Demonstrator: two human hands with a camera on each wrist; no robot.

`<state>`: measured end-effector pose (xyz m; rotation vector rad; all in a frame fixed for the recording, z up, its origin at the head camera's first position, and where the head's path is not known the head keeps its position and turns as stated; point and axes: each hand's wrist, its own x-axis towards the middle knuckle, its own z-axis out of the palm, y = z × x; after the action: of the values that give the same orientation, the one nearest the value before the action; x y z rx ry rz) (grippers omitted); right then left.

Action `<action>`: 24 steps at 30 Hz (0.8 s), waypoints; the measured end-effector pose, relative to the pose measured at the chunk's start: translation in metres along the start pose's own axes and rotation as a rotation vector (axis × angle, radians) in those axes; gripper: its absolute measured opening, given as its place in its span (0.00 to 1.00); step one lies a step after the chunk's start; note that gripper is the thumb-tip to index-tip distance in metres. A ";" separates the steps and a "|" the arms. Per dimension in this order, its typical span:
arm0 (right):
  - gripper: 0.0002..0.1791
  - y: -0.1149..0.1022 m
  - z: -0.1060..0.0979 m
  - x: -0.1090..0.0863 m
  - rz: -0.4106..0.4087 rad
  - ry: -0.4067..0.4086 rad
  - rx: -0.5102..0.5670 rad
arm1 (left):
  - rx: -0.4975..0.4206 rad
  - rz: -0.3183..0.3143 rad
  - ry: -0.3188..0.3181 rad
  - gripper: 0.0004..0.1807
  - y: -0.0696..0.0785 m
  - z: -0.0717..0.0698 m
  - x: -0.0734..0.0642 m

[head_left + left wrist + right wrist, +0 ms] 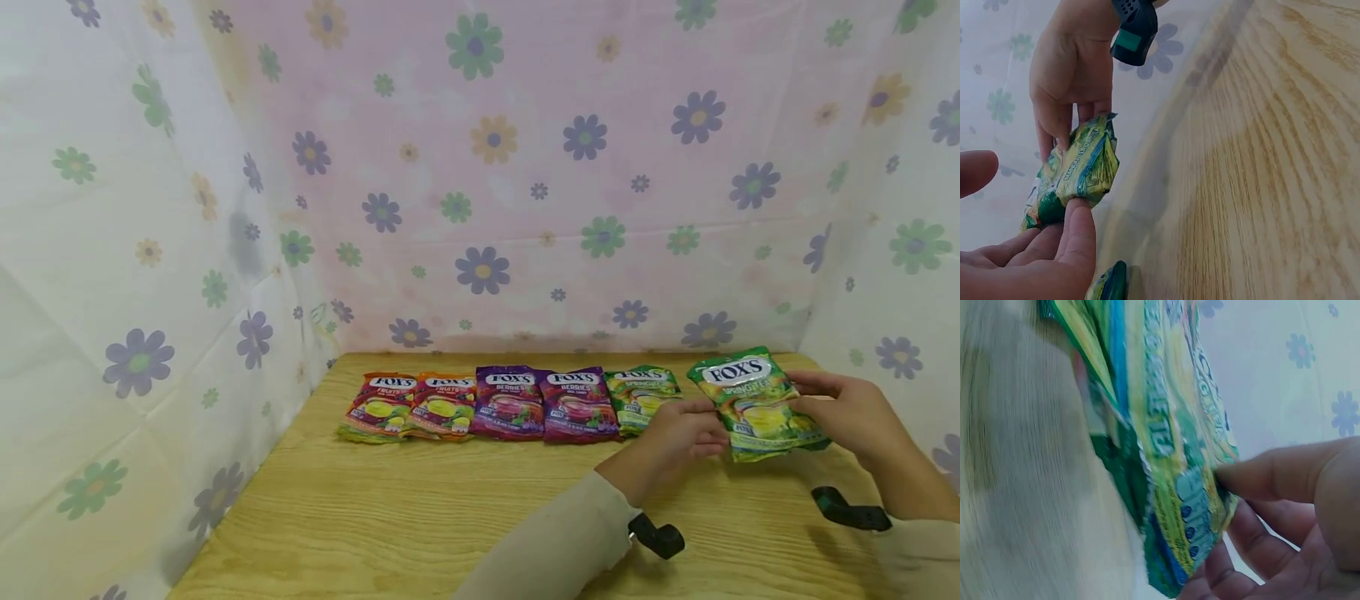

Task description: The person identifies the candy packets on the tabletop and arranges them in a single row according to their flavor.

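A green Fox's candy bag (761, 408) is held tilted above the table's right end. My right hand (862, 417) grips its right edge, with the thumb on the front and the fingers behind, as the right wrist view shows. At the bag's left side is my left hand (678, 437). In the left wrist view, the fingers (1079, 240) of that hand touch the bag while its thumb stands apart from it. Just left of the held bag, a second green candy bag (637, 392) lies on the table, partly covered by the left hand.
Two purple Berries bags (510, 408) lie left of the green one, and two orange-red Fruits bags (378, 408) lie at the row's left end. The wooden table (390, 517) meets a flowered cloth (540, 275) at the back and sides.
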<state>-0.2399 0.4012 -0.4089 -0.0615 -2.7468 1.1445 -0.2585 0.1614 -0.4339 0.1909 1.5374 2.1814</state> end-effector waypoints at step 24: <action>0.28 0.018 0.041 0.023 -0.033 0.064 0.154 | -0.250 0.061 0.070 0.35 -0.014 -0.014 0.022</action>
<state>-0.2694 0.3873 -0.4468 -0.0326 -2.5858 1.3164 -0.2794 0.1634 -0.4548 0.0819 1.2933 2.4275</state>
